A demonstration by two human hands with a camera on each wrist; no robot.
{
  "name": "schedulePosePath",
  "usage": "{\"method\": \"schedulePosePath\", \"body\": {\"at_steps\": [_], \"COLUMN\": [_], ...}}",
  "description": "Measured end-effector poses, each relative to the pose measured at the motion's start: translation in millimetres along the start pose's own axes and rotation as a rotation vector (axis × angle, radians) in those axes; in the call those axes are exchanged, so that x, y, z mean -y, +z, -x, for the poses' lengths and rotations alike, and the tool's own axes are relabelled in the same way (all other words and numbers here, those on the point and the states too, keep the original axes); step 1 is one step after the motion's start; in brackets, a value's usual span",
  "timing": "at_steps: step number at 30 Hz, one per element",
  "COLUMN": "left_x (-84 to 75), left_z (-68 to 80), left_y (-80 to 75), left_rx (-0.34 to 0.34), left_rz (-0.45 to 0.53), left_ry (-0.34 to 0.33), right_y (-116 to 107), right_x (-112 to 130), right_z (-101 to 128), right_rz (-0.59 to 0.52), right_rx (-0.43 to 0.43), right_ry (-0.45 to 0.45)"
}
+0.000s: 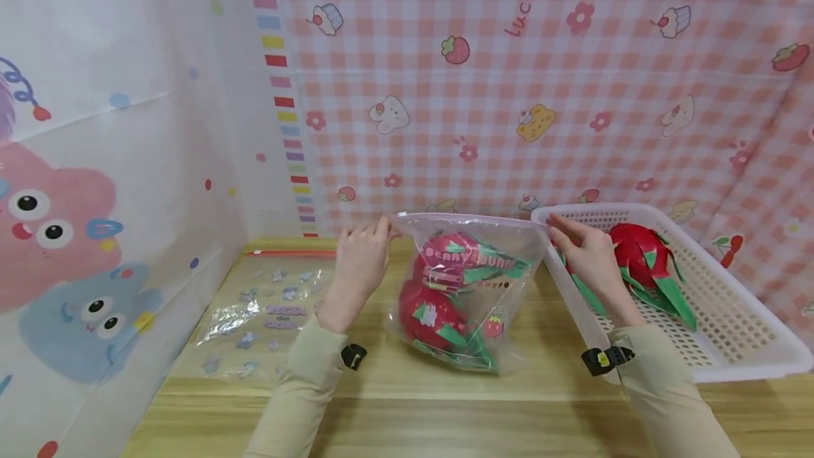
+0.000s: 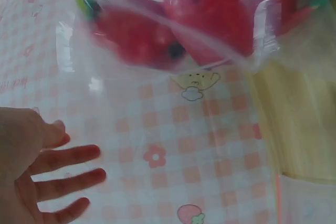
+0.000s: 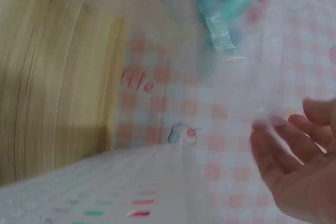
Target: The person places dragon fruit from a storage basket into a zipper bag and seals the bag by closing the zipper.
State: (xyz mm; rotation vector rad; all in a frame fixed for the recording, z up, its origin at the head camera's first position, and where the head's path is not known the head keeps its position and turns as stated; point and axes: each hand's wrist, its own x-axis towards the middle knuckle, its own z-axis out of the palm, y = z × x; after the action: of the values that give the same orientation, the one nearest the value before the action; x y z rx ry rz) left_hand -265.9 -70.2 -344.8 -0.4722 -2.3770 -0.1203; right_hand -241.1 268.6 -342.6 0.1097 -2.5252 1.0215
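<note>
Left hand (image 1: 361, 263) and right hand (image 1: 588, 256), fingers pinching opposite top corners of a clear plastic zip bag (image 1: 490, 295), two red-and-green dragon fruits (image 1: 432, 316) inside, white plastic basket (image 1: 731, 324) beside it.

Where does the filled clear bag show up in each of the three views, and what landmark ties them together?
Head: the filled clear bag is below centre, between the left hand and right hand.
Left wrist: across the top, cut off by the frame.
Right wrist: along the top, blurred and cut off.
Shared landmark: the pink checked cloth, visible in all three.
</note>
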Motion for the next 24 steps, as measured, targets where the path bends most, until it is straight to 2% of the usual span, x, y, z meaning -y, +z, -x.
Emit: {"method": "schedulePosePath", "body": {"at_steps": [3,6,10,14,17,20,24], "left_x": [3.8,17.9,55.1,98.7,126.3,147.7,169.5], "left_z": [7.5,19.9,42.0,67.1,85.7,103.2,122.4], "left_y": [2.4,5.0,5.3,1.2,-1.3,-3.4,-6.3], "left_rx": [0.082,0.141,0.202,0.323,0.404,0.454,0.503], "left_rz": [0.027,0.058,0.127,0.215,0.22,0.201,0.2], "left_ry": [-0.071,-0.147,-0.257,-0.414,-0.53,-0.611,-0.677], "right_y": [3.2,15.7,46.5,83.0,105.7,127.4,158.4], "right_x": [-3.6,0.1,19.1,44.1,64.0,83.9,104.8], "right_z": [-0.1,6.4,21.1,35.2,42.8,47.4,52.2], "right_rz": [0.099,0.098,-0.038,-0.15,-0.195,-0.246,-0.336], "right_rx": [0.048,0.057,0.146,0.242,0.287,0.327,0.418], "right_ry": [-0.026,-0.057,-0.088,-0.099,-0.089,-0.077,-0.032]}}
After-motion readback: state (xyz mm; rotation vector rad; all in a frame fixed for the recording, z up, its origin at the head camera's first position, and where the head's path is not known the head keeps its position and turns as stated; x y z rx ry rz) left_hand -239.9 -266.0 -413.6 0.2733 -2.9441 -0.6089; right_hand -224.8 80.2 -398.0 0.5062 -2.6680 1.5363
